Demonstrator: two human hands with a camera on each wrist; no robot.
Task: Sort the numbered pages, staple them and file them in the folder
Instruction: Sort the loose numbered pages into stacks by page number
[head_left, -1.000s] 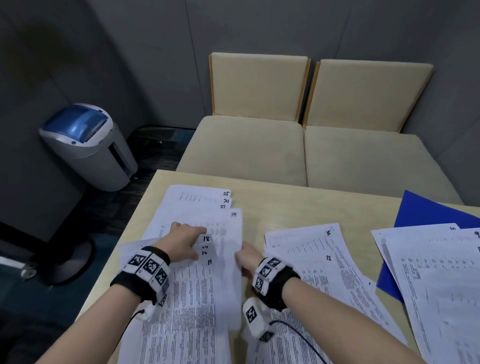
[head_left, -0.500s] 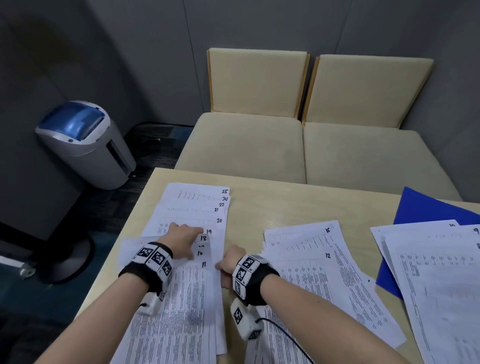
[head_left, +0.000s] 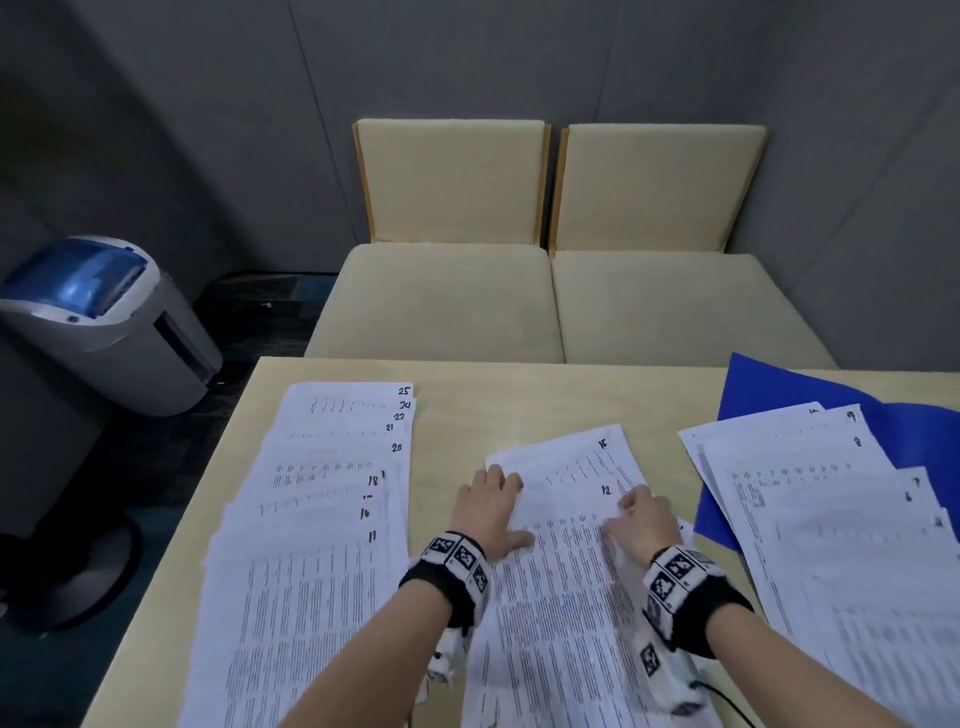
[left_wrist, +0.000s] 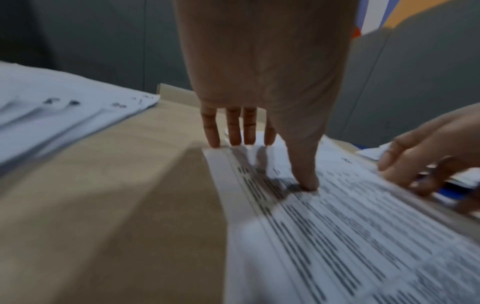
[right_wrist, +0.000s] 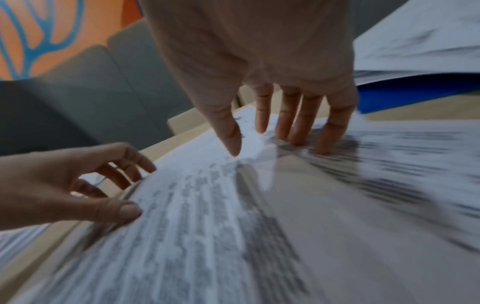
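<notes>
Three spreads of numbered pages lie on the table. The left fan (head_left: 322, 493) shows 25 down to 11. The middle pile (head_left: 566, 561) shows 15 and 12. The right spread (head_left: 831, 519) lies on the blue folder (head_left: 779, 400). My left hand (head_left: 488, 512) rests at the middle pile's left edge; its fingers (left_wrist: 233, 131) stand at the paper's edge and its thumb presses on the top page. My right hand (head_left: 641, 525) lies with spread fingers (right_wrist: 298, 131) touching the same pile (right_wrist: 207, 226) near the 12. Neither hand holds a sheet. No stapler is in view.
Two beige seat cushions (head_left: 561, 301) stand beyond the table's far edge (head_left: 519, 364). A grey and blue bin (head_left: 104, 322) stands on the floor at the left. A strip of bare tabletop (head_left: 447, 431) runs between the left fan and the middle pile.
My right hand laid page 19 into the left fan. Both hands then left that fan and moved right onto the middle pile.
</notes>
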